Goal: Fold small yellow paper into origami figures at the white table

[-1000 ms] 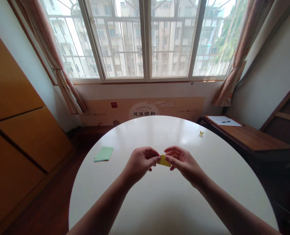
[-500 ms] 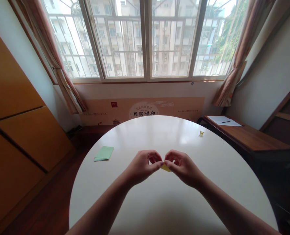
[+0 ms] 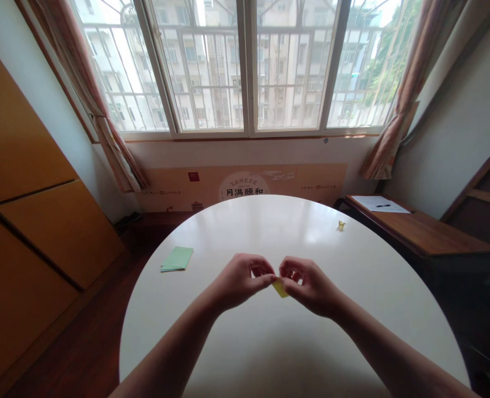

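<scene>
A small folded piece of yellow paper [image 3: 280, 288] is pinched between both my hands above the round white table [image 3: 269, 342]. My left hand [image 3: 240, 279] grips its left end with thumb and fingertips curled closed. My right hand [image 3: 309, 284] holds the right end, fingers bent over it so most of the paper is hidden. Both hands hover just above the tabletop near its middle.
A stack of green paper sheets [image 3: 177, 258] lies at the table's left. A tiny yellow folded figure [image 3: 341, 225] stands at the far right. A wooden side table with white paper and a pen [image 3: 379, 204] is to the right; wooden cabinets [image 3: 29, 221] are to the left.
Both hands have sunk a little toward the table and closed in on the yellow paper, which now shows less between the fingers and is tilted downward.
</scene>
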Demonstrator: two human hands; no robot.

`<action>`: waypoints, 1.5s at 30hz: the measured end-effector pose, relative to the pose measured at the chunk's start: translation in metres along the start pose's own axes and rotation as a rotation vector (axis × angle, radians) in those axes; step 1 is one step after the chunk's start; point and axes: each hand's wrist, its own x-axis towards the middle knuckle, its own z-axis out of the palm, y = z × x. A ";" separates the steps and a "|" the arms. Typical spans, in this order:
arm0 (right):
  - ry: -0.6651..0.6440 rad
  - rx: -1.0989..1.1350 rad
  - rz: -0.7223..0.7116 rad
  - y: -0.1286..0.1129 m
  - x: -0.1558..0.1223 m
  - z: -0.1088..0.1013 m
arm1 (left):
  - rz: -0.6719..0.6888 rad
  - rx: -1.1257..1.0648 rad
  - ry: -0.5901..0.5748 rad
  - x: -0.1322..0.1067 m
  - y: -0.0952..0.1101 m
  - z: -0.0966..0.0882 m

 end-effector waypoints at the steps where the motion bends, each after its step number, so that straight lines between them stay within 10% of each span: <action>1: -0.003 0.012 -0.001 0.000 0.000 0.000 | -0.007 -0.007 -0.003 0.000 0.000 0.000; 45: -0.064 0.204 0.106 -0.001 0.004 -0.012 | -0.130 -0.227 0.053 0.007 -0.006 0.000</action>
